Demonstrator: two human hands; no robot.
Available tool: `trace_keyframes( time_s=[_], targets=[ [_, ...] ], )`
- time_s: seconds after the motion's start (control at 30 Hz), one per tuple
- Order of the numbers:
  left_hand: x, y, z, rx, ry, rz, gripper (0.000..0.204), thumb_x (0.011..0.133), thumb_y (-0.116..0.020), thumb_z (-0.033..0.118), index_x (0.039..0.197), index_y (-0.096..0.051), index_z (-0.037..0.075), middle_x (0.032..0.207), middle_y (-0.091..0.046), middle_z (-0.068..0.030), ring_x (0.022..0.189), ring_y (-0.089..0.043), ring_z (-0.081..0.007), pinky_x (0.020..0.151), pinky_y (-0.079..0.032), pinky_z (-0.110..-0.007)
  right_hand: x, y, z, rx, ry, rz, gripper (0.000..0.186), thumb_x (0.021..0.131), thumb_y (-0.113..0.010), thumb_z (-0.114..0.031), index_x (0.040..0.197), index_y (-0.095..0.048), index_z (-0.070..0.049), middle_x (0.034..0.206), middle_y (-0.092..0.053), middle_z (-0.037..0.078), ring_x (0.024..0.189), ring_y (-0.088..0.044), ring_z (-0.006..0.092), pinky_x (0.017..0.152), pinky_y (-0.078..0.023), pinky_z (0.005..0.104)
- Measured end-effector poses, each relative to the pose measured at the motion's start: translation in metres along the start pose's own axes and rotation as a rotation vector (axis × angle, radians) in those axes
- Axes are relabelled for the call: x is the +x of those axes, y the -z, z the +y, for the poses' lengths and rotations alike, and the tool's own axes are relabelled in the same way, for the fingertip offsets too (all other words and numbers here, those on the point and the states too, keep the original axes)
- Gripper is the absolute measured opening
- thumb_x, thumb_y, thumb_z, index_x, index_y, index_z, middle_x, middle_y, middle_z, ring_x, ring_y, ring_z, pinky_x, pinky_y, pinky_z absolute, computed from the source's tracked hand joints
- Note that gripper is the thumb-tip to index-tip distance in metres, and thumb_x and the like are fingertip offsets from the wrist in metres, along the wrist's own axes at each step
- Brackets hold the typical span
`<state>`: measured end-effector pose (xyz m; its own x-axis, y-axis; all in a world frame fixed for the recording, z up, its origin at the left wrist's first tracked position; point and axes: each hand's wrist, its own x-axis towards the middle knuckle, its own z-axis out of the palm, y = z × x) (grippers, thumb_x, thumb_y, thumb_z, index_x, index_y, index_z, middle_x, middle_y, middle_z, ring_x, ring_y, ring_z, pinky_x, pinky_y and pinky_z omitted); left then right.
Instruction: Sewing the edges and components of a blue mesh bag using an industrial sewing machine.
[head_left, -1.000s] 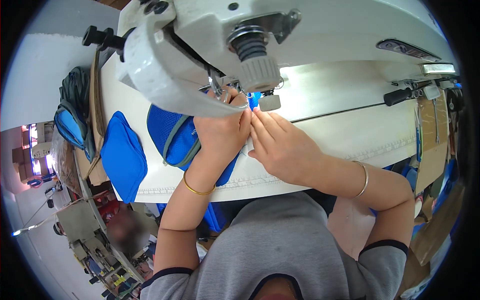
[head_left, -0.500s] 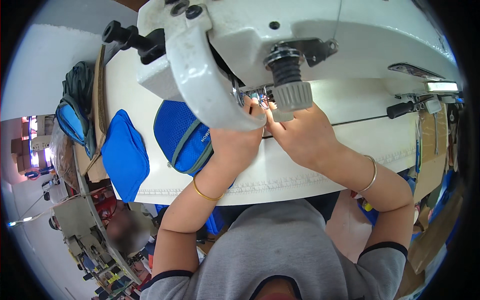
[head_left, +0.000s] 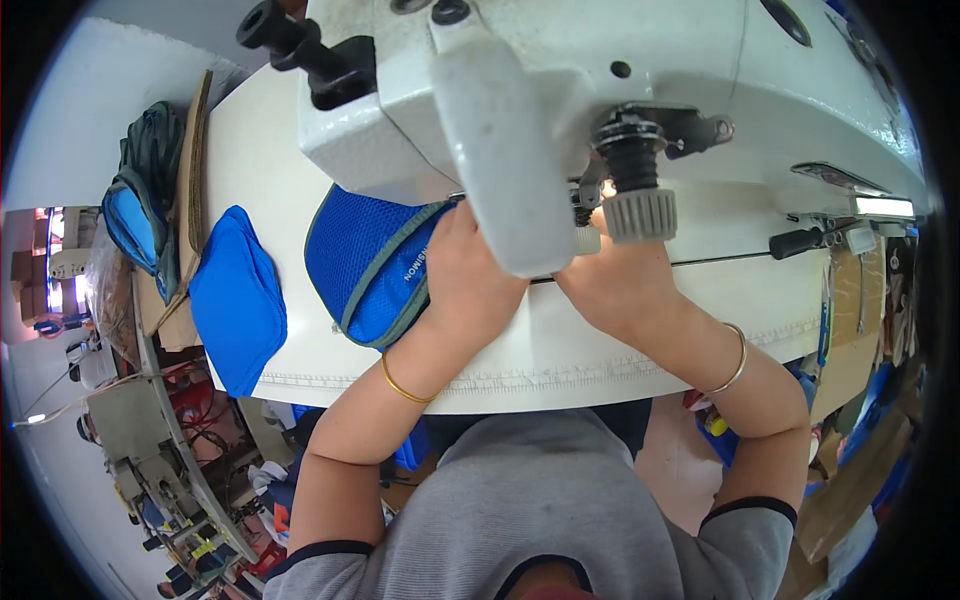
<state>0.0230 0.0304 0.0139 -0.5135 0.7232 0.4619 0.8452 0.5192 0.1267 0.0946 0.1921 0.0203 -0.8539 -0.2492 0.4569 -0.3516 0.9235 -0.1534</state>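
A white sewing machine [head_left: 400,140] fills the upper part of the head view. Its curved white arm [head_left: 505,150] and grey ridged knob [head_left: 640,215] cover the needle area and most of my fingertips. My left hand [head_left: 475,270] is curled in beside that arm, over the right edge of a blue mesh pouch [head_left: 350,250] with dark grey binding, and seems to grip it. Just below the knob, my right hand [head_left: 620,285] bends inward with its fingers closed; what they hold is hidden. Both wrists lie close to the white tabletop.
Blue fabric pieces [head_left: 238,305] lie at the table's left. Beyond them, a grey-and-blue bag [head_left: 145,200] rests by a cardboard sheet [head_left: 192,190]. A black-handled screwdriver [head_left: 797,243] is at right. A measuring scale [head_left: 560,372] runs along the front edge.
My view has shifted, so the machine's arm and knob appear farther right and now cover the fingertips that showed near the needle. Both hands stay close together there; the pouch has barely shifted.
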Motion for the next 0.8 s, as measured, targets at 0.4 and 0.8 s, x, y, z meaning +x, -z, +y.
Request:
trace_keyframes(
  time_s=[0.4, 0.8],
  targets=[
    [-0.008, 0.0, 0.002, 0.048, -0.09, 0.089, 0.027, 0.063, -0.069, -0.006, 0.09, -0.064, -0.003, 0.097, -0.061, -0.0171, 0.083, -0.063, -0.0367, 0.061, -0.055, -0.038, -0.007, -0.011, 0.004, -0.048, -0.025, 0.012, 0.033, 0.081, -0.068, -0.024, 0.105, -0.071, -0.001, 0.114, -0.067, 0.01, 0.113, -0.058, 0.0272, 0.105, -0.043, 0.0465],
    [-0.003, -0.001, 0.013, 0.083, -0.065, -0.038, 0.021, 0.064, -0.066, 0.002, 0.084, -0.068, -0.001, 0.097, -0.058, -0.0198, 0.079, -0.062, -0.0325, 0.055, -0.054, -0.036, -0.003, -0.007, 0.01, -0.013, -0.043, 0.015, 0.036, 0.074, -0.072, -0.021, 0.102, -0.071, 0.0, 0.111, -0.067, 0.008, 0.109, -0.059, 0.0293, 0.104, -0.043, 0.0459]
  ],
)
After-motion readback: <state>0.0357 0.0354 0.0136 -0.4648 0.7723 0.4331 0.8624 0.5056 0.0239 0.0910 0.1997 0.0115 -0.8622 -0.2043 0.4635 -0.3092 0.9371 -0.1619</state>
